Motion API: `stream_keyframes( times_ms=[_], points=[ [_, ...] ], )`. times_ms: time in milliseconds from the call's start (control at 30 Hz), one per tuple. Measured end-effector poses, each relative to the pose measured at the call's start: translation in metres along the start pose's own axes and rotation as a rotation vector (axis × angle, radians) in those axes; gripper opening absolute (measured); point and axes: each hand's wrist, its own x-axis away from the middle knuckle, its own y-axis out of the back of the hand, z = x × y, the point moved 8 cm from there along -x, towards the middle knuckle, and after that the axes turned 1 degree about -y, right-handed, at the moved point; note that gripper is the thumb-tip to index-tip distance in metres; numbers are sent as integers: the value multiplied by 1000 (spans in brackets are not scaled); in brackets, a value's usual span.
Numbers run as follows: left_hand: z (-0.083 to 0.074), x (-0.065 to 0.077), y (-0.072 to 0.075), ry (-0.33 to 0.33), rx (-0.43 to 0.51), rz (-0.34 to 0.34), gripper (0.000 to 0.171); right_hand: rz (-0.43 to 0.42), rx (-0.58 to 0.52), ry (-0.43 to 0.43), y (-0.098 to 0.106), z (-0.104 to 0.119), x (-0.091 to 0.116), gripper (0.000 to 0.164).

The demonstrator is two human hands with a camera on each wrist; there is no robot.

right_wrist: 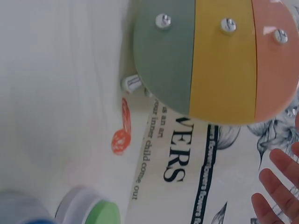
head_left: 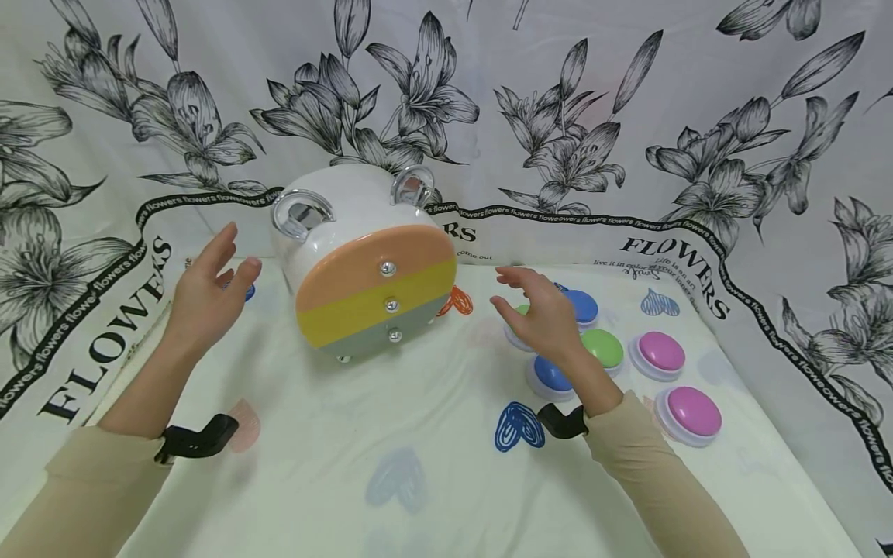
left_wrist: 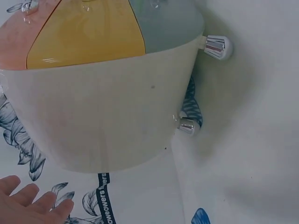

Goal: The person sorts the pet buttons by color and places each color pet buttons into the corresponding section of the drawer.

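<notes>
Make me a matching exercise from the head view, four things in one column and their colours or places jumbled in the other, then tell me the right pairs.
Things
1. Top panel
2. Middle panel
3. Left hand
4. Right hand

Colours and places
A. Left of the white container in the picture
B. Yellow
C. Partly hiding some round buttons
D. Orange

Right pairs: 1-D, 2-B, 3-A, 4-C

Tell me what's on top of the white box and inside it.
Two shiny loops stand on top of the box; nothing else shows there. Its orange, yellow and grey-green front covers the inside, so I can't see whether it holds anything.
</notes>
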Motion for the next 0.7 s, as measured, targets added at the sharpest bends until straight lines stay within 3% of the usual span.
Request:
stream_keyframes(
  times_ms=[233, 700],
  points=[
    [-8, -5, -7, 35, 18, -32, 69, 36, -8, -16, -18, 16, -5, 41],
    [-9, -18, -18, 137, 72, -77, 69, -29, -112, 49, -32, 50, -23, 35]
  ],
)
